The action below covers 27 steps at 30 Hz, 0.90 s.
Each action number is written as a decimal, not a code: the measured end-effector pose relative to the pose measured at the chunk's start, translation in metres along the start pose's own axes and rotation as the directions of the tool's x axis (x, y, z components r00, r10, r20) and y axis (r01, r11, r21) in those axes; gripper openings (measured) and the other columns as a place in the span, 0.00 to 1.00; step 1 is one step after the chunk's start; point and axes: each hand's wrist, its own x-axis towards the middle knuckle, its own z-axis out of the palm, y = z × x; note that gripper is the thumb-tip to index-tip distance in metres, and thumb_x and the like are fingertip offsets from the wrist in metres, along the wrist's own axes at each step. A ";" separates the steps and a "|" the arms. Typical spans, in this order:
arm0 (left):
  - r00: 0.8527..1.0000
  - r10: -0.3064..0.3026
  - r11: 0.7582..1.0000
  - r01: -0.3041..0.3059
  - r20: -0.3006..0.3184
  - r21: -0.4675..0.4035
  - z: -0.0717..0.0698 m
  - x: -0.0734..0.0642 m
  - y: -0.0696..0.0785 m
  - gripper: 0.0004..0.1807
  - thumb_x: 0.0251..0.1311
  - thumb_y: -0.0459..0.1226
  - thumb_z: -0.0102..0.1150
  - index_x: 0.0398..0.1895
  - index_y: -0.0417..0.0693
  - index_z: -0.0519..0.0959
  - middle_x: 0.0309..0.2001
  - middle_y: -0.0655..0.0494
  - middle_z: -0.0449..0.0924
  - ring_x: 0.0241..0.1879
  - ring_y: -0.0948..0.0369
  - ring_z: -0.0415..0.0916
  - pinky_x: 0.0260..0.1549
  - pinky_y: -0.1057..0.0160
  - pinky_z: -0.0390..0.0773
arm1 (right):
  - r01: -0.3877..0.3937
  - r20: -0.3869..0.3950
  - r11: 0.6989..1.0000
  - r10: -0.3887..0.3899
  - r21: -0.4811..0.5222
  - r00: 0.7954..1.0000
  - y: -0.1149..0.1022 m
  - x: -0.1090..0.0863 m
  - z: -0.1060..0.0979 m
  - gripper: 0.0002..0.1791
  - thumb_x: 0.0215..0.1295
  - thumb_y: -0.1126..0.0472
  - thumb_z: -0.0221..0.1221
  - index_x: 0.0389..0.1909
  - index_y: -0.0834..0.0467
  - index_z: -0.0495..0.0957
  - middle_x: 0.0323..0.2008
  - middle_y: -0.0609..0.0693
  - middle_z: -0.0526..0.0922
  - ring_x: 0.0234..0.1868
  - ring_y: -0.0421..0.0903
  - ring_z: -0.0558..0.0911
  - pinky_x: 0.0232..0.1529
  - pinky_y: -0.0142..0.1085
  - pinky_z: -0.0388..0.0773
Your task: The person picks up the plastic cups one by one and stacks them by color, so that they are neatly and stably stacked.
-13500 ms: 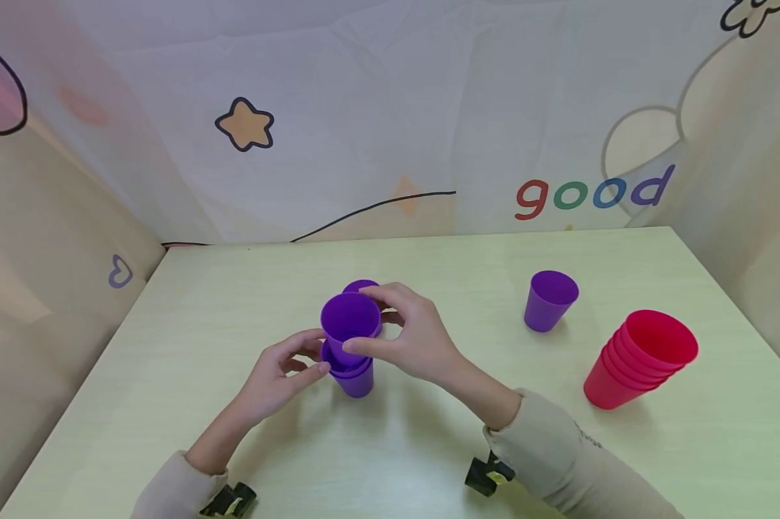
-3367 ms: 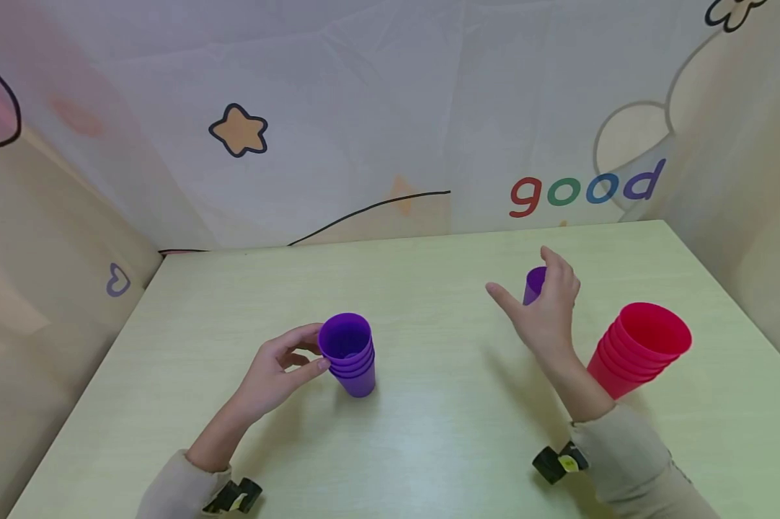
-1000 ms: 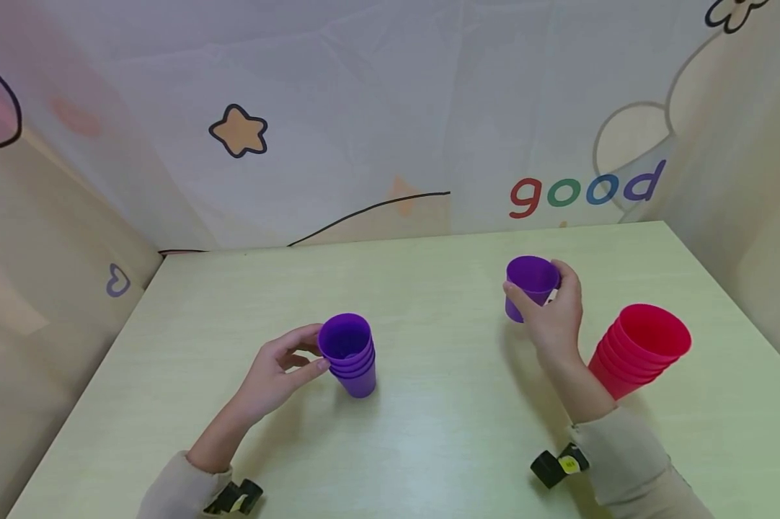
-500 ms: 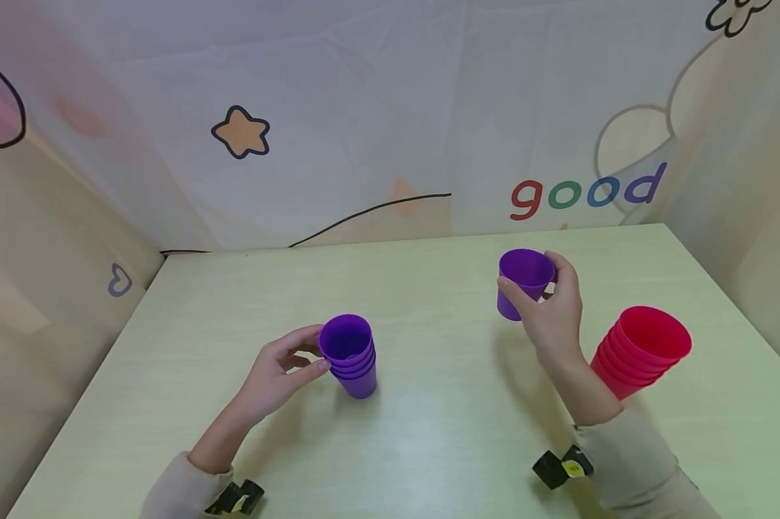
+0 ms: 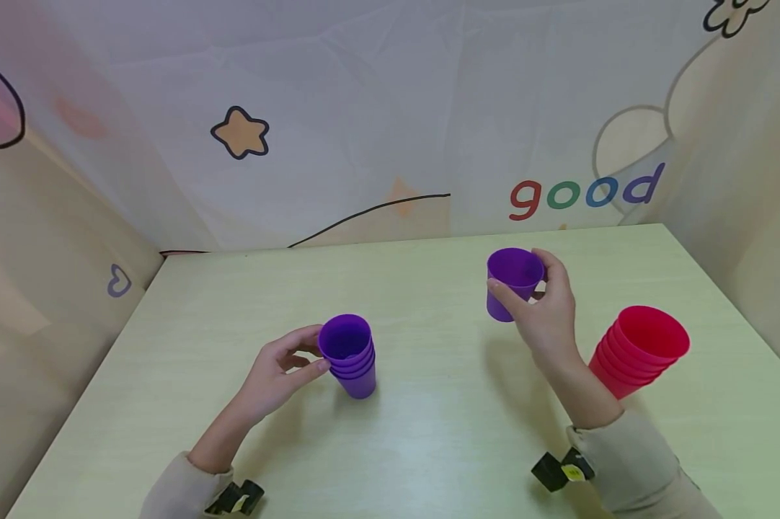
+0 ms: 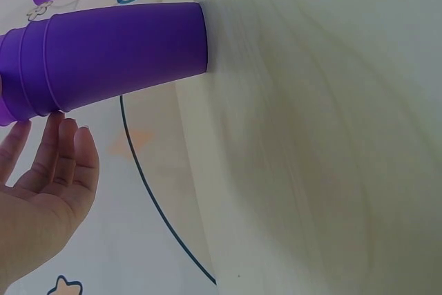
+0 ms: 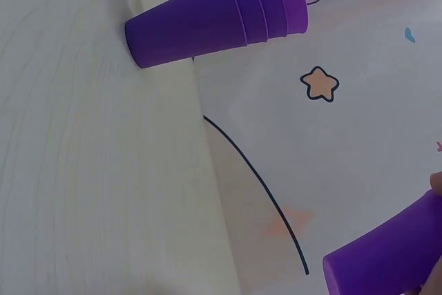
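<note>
Three nested purple cups (image 5: 354, 360) stand upright on the table as a stack. My left hand (image 5: 280, 375) holds the stack near its rims from the left, thumb in front and index finger behind. In the left wrist view, fingertips of that hand (image 6: 55, 184) touch the stack (image 6: 124, 53) by the rims. My right hand (image 5: 548, 310) grips a single purple cup (image 5: 510, 288) between thumb and fingers, raised above the table. The right wrist view shows this cup (image 7: 387, 253) at the lower right, apart from the stack (image 7: 207, 18).
A leaning stack of several red cups (image 5: 643, 346) stands on the right of the table (image 5: 429, 447), partly behind my right wrist. A printed cloth backdrop (image 5: 364, 130) rises along the table's back edge. Both sleeves carry small black wrist cameras (image 5: 561, 470).
Earlier, my right hand set a purple cup into the stack, then reached right and took the single cup. That cup has been lifted and moved left. My left hand stays at the stack.
</note>
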 end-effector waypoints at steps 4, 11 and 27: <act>1.000 -0.006 1.000 0.006 -0.003 -0.001 0.000 0.000 0.001 0.22 0.54 0.32 0.61 0.55 0.44 0.72 0.44 0.52 0.77 0.43 0.58 0.72 0.38 0.58 0.75 | 0.001 0.032 1.000 -0.001 0.000 0.999 -0.003 -0.002 0.001 0.42 0.57 0.53 0.61 0.67 0.56 0.50 0.61 0.55 0.61 0.58 0.53 0.62 0.50 0.49 0.70; 1.000 0.000 1.000 0.000 -0.002 -0.007 0.000 0.000 0.001 0.22 0.54 0.32 0.61 0.55 0.43 0.72 0.44 0.52 0.77 0.43 0.59 0.72 0.38 0.60 0.75 | 0.026 0.071 1.000 -0.026 0.005 0.997 -0.006 -0.005 0.005 0.42 0.56 0.54 0.62 0.67 0.57 0.51 0.61 0.55 0.62 0.57 0.53 0.62 0.49 0.49 0.71; 1.000 0.002 1.000 -0.002 0.008 -0.010 -0.001 0.000 -0.001 0.22 0.55 0.32 0.61 0.55 0.43 0.72 0.44 0.52 0.77 0.43 0.59 0.72 0.38 0.61 0.75 | 0.085 0.120 0.996 -0.085 0.008 0.989 -0.012 -0.011 0.016 0.39 0.55 0.57 0.63 0.65 0.60 0.55 0.58 0.56 0.64 0.54 0.53 0.64 0.45 0.45 0.71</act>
